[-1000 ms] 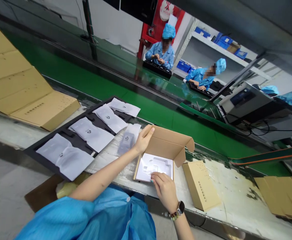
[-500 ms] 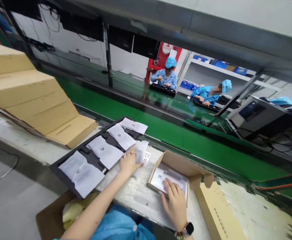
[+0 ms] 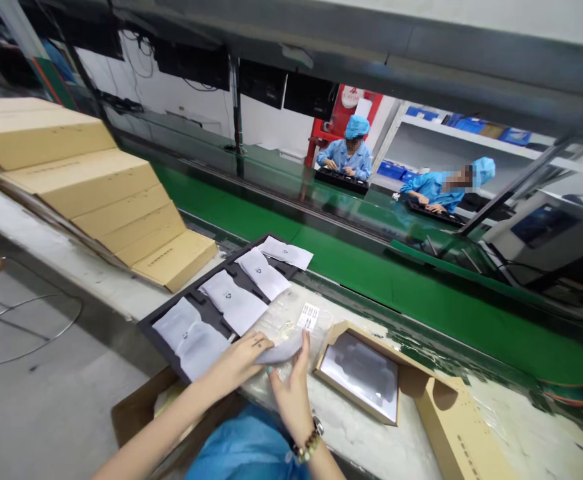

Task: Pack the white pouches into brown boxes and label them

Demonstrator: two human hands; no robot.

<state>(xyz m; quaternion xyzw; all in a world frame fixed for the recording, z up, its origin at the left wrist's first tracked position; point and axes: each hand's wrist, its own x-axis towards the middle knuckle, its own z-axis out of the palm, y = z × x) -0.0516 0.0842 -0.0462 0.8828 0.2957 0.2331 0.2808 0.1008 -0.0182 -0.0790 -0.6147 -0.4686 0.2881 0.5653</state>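
Observation:
Between my two hands is a white pouch (image 3: 282, 349), seen nearly edge-on above the bench. My left hand (image 3: 245, 357) grips its left end with the fingers closed. At its right end, my right hand (image 3: 292, 387) has thumb and fingers around the pouch. Several flat white pouches, one of them a printed pouch (image 3: 234, 303), lie in a row on a black tray (image 3: 211, 267) left of my hands. An open cardboard box (image 3: 358, 373) with a whitish insert sits to the right. Just beyond the held pouch lies a sheet of printed labels (image 3: 308, 317).
Stacked cardboard boxes (image 3: 121, 207) rise on the left, and a closed cardboard box (image 3: 464, 427) lies at the right. Behind the bench runs a green conveyor belt (image 3: 351, 260). Two co-workers in blue sit beyond it. Below the tray is an open carton (image 3: 136, 407).
The pouch has been lifted from beside the tray and turned edge-on. My right hand has left the open box and moved left to the pouch. The view has shifted slightly.

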